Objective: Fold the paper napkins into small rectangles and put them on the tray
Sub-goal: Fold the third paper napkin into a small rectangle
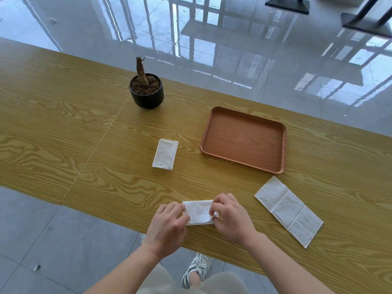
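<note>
A white paper napkin [198, 212] lies partly folded near the table's front edge. My left hand [167, 227] pinches its left end and my right hand [231, 215] pinches its right end, where a flap lifts off the wood. A second napkin [165, 153], folded into a small rectangle, lies in the middle of the table. A third napkin [288, 211], a long creased strip, lies flat at the right. The brown tray [244, 166] sits beyond it with nothing on it.
A black pot [146, 96] with soil and a bare stem stands at the back of the wooden table [63, 124]. The table's front edge runs diagonally under my wrists. Glossy tiled floor and dark furniture bases lie beyond the far edge.
</note>
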Demonstrator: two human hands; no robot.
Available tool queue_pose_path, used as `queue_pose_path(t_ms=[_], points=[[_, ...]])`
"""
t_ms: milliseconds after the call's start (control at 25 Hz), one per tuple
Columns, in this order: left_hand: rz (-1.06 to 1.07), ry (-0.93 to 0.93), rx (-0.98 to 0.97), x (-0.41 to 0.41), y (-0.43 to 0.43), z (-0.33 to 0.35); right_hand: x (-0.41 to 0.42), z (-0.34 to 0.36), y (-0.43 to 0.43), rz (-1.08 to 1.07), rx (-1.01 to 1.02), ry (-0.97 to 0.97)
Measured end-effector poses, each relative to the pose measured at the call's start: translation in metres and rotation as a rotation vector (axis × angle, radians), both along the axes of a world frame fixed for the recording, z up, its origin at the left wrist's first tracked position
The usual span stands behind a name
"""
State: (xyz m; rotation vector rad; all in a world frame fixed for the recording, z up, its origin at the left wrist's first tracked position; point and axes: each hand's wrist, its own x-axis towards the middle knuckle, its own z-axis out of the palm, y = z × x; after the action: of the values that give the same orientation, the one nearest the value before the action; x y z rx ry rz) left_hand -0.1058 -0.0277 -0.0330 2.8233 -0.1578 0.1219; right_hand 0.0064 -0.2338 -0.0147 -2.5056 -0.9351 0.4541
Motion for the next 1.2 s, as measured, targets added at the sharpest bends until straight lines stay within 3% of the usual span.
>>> queue_pose_path(t_ms=[120, 240, 360, 600, 1200], points=[[0.045, -0.009, -0.052, 0.001, -0.002, -0.001, -0.003, -0.004, -0.003, -0.013, 0.024, -0.009], [0.012, 0.024, 0.002, 0.003, -0.007, -0.010, -0.005, -0.007, -0.005, -0.056, 0.069, -0.143], [-0.082, 0.148, 0.113, 0.000, -0.007, -0.019, -0.014, -0.014, -0.005, 0.062, -0.052, -0.233], [-0.074, 0.316, 0.186, -0.010, -0.007, -0.026, -0.025, -0.030, -0.015, 0.168, -0.320, -0.196], [-0.089, 0.329, 0.188, -0.016, -0.006, -0.022, -0.023, -0.034, -0.029, 0.150, -0.319, -0.203]])
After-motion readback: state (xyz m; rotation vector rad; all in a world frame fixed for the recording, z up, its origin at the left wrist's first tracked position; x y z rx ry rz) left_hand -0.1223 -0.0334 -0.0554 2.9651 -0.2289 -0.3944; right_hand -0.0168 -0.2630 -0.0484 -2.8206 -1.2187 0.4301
